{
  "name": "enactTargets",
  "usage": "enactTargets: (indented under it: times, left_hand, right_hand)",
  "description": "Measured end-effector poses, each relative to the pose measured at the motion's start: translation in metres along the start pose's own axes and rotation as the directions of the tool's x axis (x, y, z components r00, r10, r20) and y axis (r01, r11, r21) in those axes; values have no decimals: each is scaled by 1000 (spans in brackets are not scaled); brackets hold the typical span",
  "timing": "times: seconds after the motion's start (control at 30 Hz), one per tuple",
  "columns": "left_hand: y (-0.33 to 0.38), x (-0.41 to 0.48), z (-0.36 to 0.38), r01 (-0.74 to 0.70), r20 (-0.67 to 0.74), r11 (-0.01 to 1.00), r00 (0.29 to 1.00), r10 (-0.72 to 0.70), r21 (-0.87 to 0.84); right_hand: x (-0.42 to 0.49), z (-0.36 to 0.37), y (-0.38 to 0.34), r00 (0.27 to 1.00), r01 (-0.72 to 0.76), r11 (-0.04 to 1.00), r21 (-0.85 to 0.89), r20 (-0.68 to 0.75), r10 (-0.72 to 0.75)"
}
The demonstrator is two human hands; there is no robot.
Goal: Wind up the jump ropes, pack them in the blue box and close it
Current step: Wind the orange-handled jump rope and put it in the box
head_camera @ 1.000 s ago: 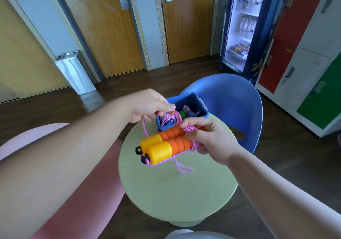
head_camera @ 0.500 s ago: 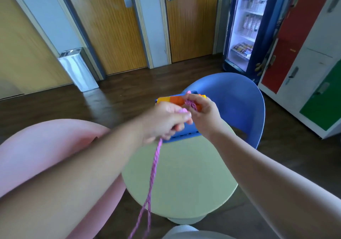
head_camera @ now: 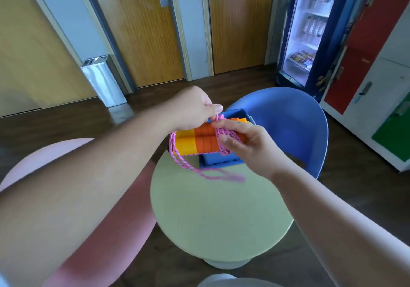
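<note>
We are gripping the two orange-and-yellow handles [head_camera: 195, 141] side by side in our right hand [head_camera: 246, 147], the thumb pressing on the turns of pink rope [head_camera: 224, 134] lying across them. Our left hand [head_camera: 195, 109] is pinching the rope between thumb and fingers just above the handles. We are holding the bundle in the air over the blue box [head_camera: 219, 161], which is sitting open at the far edge of the green table [head_camera: 221, 209]. The winding is looking well advanced but unfinished: several turns are sitting on the handles, yet a loose loop is dangling below, blurred. We are judging that wrapping the tail, dropping the bundle in and closing the box are all ahead. The handles are hiding the box's contents, and no lid is showing.
</note>
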State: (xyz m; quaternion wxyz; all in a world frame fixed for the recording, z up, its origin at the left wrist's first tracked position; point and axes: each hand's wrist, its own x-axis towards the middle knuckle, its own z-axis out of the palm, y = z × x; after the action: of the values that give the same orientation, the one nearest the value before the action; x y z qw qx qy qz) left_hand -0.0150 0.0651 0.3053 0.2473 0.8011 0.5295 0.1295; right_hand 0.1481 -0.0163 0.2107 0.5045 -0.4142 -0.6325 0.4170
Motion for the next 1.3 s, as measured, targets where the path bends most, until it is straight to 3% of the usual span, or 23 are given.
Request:
enactTargets:
  times: [0.17,0.3,0.4,0.47,0.57,0.6,0.7,0.77,0.87,0.97,1.1,1.13,1.3]
  left_hand:
    - [9,2,-1,-29,49,1000,998,29,8]
    - [6,5,-14,-55,105,997,993,50,47]
    - [-3,13,-20,-91,129,990,989,76,110]
    - [-1,14,-23,-134,142,986,983,120,95]
    - [-22,26,-7,-107,134,991,984,117,-82]
    - [-40,33,4,-45,150,980,986,75,-194]
    - [-102,46,50,140,113,937,988,-109,-320]
    - [-85,25,69,150,168,848,983,-73,-509]
    - [-42,-10,86,146,274,775,961,37,-615]
    - [-27,-16,81,85,259,819,963,79,-567]
    - [-4,-12,42,9,164,807,981,109,-591]
    - [-2,-8,30,-7,119,810,988,94,-587]
    - [-2,12,-1,3,-36,879,999,-22,-476]
  right_hand:
    - [0,6,7,985,-79,992,-101,-163,62]
    - [1,-5,14,977,-83,985,-154,-206,50]
    - [0,-18,10,991,-101,983,-154,-100,86]
    - [0,-24,4,996,-85,996,-37,6,85]
    - [0,-22,-7,996,-91,964,250,34,85]
    - [2,-21,-7,996,-92,945,315,11,93]
    - [13,-16,-3,982,-97,921,376,-114,149]
    - [20,-13,-10,965,-93,911,403,-189,182]
    - [29,-8,-15,930,-37,910,412,-320,183]
    - [38,-9,2,916,-50,984,172,-385,114]
    - [37,-13,25,932,-88,982,-167,-362,22]
    - [34,-14,27,945,-84,980,-178,-325,22]
    - [24,-8,23,978,1,989,150,-208,30]
